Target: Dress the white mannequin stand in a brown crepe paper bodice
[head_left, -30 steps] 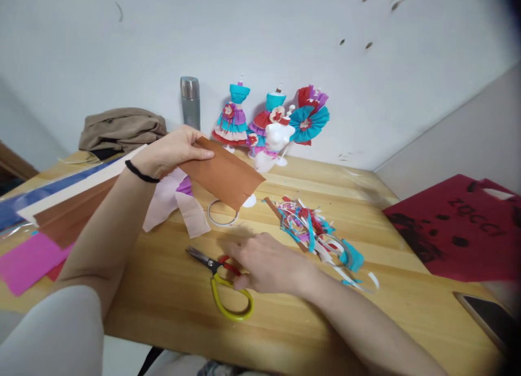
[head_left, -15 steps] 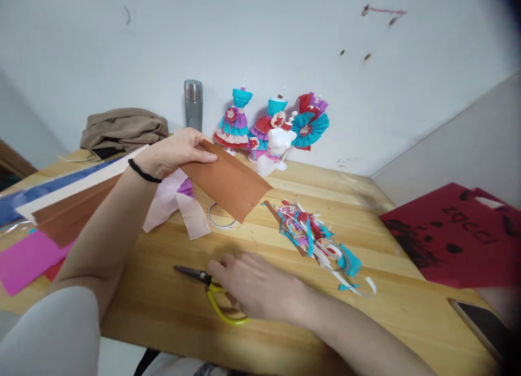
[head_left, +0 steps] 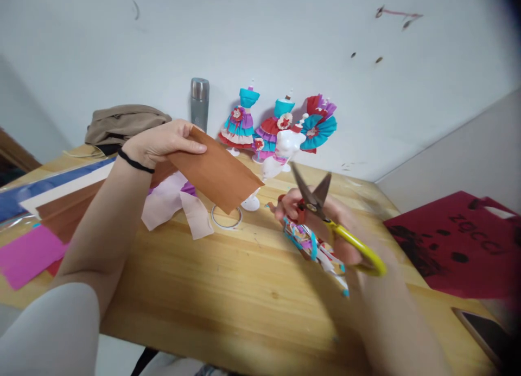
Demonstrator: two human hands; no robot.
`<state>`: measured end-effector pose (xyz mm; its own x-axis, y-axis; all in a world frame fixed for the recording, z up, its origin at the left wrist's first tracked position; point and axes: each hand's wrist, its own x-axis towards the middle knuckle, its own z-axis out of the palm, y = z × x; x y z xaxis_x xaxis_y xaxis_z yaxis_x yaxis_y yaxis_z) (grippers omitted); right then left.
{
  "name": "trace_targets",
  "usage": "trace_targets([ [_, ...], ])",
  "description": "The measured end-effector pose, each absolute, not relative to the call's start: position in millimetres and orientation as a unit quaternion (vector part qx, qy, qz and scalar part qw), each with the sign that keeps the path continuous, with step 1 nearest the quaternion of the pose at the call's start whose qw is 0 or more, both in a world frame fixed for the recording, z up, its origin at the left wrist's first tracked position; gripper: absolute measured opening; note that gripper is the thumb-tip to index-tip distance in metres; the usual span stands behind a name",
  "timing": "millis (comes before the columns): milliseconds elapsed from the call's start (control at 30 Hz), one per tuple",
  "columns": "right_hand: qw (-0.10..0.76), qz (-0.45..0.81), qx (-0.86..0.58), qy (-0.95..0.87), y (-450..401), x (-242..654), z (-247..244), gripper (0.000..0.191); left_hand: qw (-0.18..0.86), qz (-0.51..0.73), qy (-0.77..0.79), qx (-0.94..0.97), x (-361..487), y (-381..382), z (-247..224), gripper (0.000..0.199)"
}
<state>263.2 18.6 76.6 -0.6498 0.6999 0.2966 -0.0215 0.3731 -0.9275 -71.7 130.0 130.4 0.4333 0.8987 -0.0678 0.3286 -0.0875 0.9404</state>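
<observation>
Between thumb and fingers, my left hand [head_left: 169, 142] pinches one end of a brown crepe paper strip [head_left: 220, 172], held above the table with its free end slanting down to the right. My right hand [head_left: 321, 218] is raised over the scrap pile and grips yellow-handled scissors [head_left: 313, 199]. Their blades are spread apart and point up and away from me, to the right of the brown strip and not touching it. Motion blurs the right hand a little. Beneath it lies a heap of coloured paper scraps [head_left: 303, 237], partly hidden.
At the back stand small dress forms in crepe paper dresses [head_left: 240, 121], a bare white dress form [head_left: 287, 142] and a flask [head_left: 199, 102]. A tape ring [head_left: 227, 225], pale pink paper [head_left: 163, 205] and magenta paper [head_left: 32, 256] lie leftward. Rightward are a red bag [head_left: 451, 251] and phone [head_left: 484, 332].
My right hand has lifted the scissors off the table, moved them up and to the right, and their blades have opened. My left hand still holds the brown strip, nearly in place.
</observation>
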Motion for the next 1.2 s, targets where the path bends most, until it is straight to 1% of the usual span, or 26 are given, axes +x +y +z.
trace_targets([
  [67, 0.337, 0.474, -0.251, -0.774, 20.7, 273.2, 82.7, 0.068, 0.498, 0.288, 0.451, 0.683, -72.1, 127.6, 131.7, 0.039],
  [100, 0.318, 0.457, -0.284, -0.781, 19.9, 276.9, 87.7, 0.068, 0.496, 0.291, 0.451, 0.683, -71.7, 126.6, 131.8, 0.039],
  [133, 0.272, 0.456, -0.332, -0.780, 18.6, 279.8, 93.2, 0.068, 0.495, 0.293, 0.453, 0.682, -71.1, 126.0, 131.6, 0.039],
  [167, 0.248, 0.432, -0.374, -0.782, 17.3, 281.7, 98.7, 0.068, 0.495, 0.294, 0.454, 0.680, -70.4, 125.7, 131.2, 0.039],
  [200, 0.232, 0.395, -0.385, -0.801, 16.4, 282.6, 103.4, 0.073, 0.495, 0.294, 0.455, 0.679, -69.7, 125.8, 130.6, 0.039],
  [300, 0.154, 0.287, -0.421, -0.846, 18.7, 280.6, 109.7, 0.060, 0.494, 0.286, 0.456, 0.683, -68.7, 127.6, 128.6, 0.040],
  [400, 0.111, 0.229, -0.437, -0.863, 25.8, 274.2, 106.6, 0.057, 0.499, 0.279, 0.453, 0.684, -69.1, 129.6, 127.7, 0.041],
  [600, 0.105, 0.207, -0.464, -0.855, 30.0, 263.9, 101.9, 0.053, 0.522, 0.283, 0.454, 0.665, -67.8, 128.5, 129.6, 0.036],
  [800, 0.099, 0.177, -0.482, -0.853, 28.2, 256.1, 100.8, 0.033, 0.532, 0.266, 0.456, 0.662, -63.0, 126.0, 130.5, 0.034],
  [900, 0.096, 0.161, -0.483, -0.855, 28.4, 251.9, 98.6, 0.028, 0.537, 0.264, 0.454, 0.660, -62.1, 126.4, 130.2, 0.034],
  [1033, 0.107, 0.147, -0.483, -0.857, 29.2, 250.0, 95.5, 0.031, 0.548, 0.268, 0.456, 0.648, -62.1, 126.7, 130.0, 0.034],
  [1200, 0.125, 0.143, -0.486, -0.853, 30.5, 249.7, 93.0, 0.041, 0.541, 0.264, 0.451, 0.659, -61.8, 127.2, 128.6, 0.034],
])
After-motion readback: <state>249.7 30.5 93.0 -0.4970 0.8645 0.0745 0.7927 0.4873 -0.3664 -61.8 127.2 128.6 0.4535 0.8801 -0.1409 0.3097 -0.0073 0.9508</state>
